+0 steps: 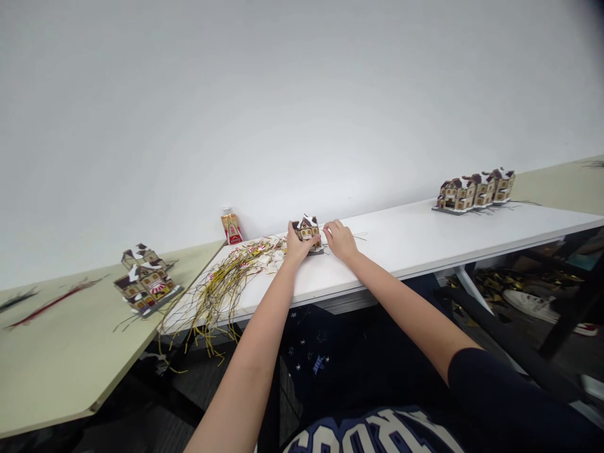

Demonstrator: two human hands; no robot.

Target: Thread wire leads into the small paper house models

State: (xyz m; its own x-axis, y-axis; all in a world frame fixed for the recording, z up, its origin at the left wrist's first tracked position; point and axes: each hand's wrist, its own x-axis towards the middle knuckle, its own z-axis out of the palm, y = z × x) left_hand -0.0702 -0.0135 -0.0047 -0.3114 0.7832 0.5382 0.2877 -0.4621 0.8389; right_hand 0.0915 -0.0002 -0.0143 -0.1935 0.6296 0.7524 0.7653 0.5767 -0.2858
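Note:
A small model house (pixel 309 226) with snow on its roof stands on the white table in front of me. My left hand (pixel 296 248) grips it from the left side, thumb across its front. Just right of the house is my right hand (pixel 340 240), its thumb and fingertips pinched together. What lies between those fingertips is too small to make out. Thin dark wires (pixel 361 236) stick out past the right hand. Beside my left hand lies a heap of yellow and dark wires (pixel 224 277) with small white and red-striped pieces (pixel 267 251) at their ends.
A row of similar model houses (pixel 474 190) stands at the right of the white table (pixel 401 242). More houses (pixel 146 283) sit on the left cream table (pixel 51 358), near red wires (pixel 56 306). A red-and-gold packet (pixel 231 228) leans by the wall.

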